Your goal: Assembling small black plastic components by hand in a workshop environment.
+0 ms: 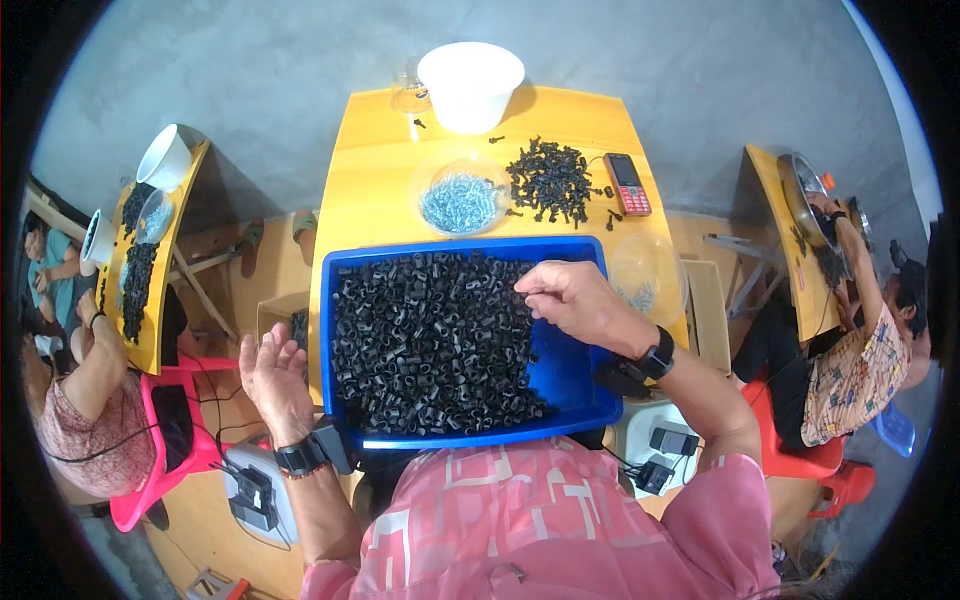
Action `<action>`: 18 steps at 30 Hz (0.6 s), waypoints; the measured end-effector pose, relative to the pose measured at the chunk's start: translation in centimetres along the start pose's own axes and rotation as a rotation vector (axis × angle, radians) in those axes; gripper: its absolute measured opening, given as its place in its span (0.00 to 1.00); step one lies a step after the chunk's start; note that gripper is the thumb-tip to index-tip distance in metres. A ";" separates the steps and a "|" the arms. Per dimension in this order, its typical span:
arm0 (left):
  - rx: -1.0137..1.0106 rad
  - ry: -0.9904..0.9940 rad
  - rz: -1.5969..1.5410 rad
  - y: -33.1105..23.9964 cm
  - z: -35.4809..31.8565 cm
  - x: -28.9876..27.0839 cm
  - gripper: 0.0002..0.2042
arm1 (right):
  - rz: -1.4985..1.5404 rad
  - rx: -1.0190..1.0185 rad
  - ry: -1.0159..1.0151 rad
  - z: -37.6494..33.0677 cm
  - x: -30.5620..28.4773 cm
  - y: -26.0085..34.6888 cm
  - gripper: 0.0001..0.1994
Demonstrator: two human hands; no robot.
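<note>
A blue tray [590, 385] full of small black ring-like plastic parts [430, 340] stands on the near part of the yellow table. Over its right side my right hand [570, 300] is closed in a pinch, the fingertips above the edge of the heap. Whatever is between them is too small to make out. My left hand [275, 380] is raised just outside the tray's left wall, palm up with loosely bent fingers, and nothing shows in it. Beyond the tray stands a clear bowl of silvery screws [459, 203], beside a pile of black parts with stems [550, 180].
A white bucket [470, 88] and a clear container [410, 92] stand at the table's far end. A red phone [628, 184] lies right of the pile, and another clear bowl [645, 275] is by the right edge. Other people sit at yellow tables on both sides.
</note>
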State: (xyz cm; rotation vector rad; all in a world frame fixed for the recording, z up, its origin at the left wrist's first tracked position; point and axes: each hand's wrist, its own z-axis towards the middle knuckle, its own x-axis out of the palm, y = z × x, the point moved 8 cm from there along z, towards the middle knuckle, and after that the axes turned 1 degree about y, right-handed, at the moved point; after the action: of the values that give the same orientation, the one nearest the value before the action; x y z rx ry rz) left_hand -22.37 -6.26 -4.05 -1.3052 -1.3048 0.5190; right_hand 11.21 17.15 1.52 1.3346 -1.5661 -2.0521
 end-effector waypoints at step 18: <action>-0.261 1.053 0.266 6.7 -15.2 18.7 0.09 | 0.120 -0.302 -0.069 -3.9 0.6 6.3 0.09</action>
State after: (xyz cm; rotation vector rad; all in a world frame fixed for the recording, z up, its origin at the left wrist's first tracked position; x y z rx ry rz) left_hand -1.20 6.01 1.07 -1.6346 -0.3209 -0.1959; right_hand 11.86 11.71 6.54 1.0466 -1.2635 -2.1725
